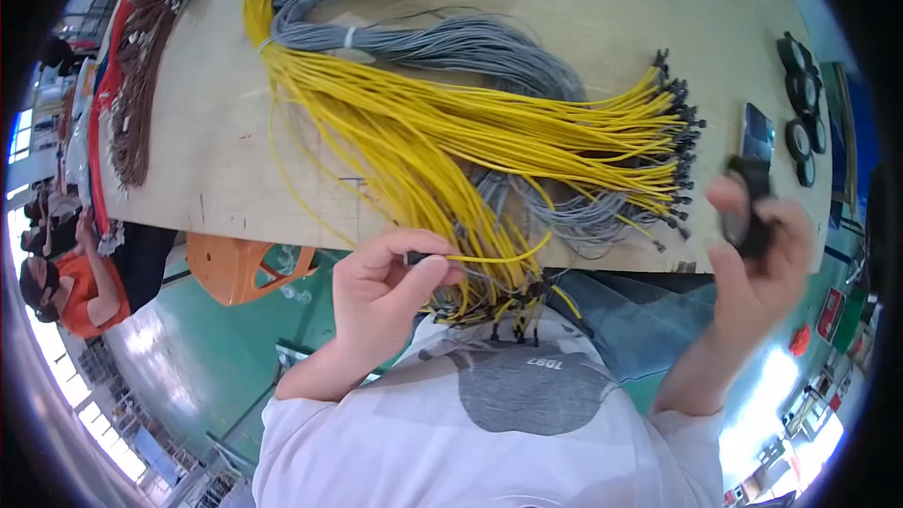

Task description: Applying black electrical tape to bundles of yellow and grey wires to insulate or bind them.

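Observation:
My left hand [381, 292] pinches a single yellow cable [499, 260] near its black end, between thumb and fingers, at the table's near edge. The cable curves off to the right into a thick bundle of yellow cables [414, 122]. Some of these hang over the edge against my shirt, their dark tips downward. My right hand [752, 292], raised at the right and slightly blurred, grips a roll of black tape [750, 212]. Other yellow cables stretch rightward and end in black connectors [682, 141]. Beneath them lies a bundle of grey cables [442, 42], tied with a white band.
Several black tape rolls [801, 94] rest at the table's right side, near a dark flat rectangular object [758, 134]. Brown cables [136, 85] lie along the left edge of the wooden table [202, 132]. An orange stool [226, 268] and a person in orange [94, 287] are at the left.

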The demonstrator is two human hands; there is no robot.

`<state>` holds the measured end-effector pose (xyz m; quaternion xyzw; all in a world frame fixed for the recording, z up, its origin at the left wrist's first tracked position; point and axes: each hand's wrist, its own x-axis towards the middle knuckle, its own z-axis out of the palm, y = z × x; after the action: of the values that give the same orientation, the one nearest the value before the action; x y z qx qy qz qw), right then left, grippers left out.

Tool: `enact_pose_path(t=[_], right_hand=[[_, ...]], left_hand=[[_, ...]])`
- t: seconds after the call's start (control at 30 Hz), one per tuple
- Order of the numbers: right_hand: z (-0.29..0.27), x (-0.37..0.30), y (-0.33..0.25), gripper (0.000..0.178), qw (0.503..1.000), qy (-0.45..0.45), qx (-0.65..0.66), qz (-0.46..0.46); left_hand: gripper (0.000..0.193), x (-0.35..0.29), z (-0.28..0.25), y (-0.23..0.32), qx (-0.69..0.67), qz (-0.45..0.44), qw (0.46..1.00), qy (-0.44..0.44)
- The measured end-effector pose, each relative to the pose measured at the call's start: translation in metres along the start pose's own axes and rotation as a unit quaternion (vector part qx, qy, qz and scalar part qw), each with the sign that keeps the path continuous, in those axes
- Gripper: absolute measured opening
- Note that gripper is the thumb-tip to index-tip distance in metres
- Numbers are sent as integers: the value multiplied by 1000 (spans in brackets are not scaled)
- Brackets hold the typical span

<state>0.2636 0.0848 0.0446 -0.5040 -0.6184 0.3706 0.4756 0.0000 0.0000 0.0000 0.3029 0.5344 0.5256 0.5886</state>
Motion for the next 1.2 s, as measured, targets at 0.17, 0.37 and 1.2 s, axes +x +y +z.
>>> enact_pose_path(t=[0.17,0.37,1.2], right_hand=[[74,-20,-16,21,950,-253,-104,-152],[92,-23,9,23,935,-283,-65,-202],[86,-5,4,16,888,-374,-139,-229]], left_hand=[[12,6,-2,15,-138,-76,987,-32],[12,0,-9,15,-187,-194,962,-48],[51,6,8,23,-229,-274,926,-122]])
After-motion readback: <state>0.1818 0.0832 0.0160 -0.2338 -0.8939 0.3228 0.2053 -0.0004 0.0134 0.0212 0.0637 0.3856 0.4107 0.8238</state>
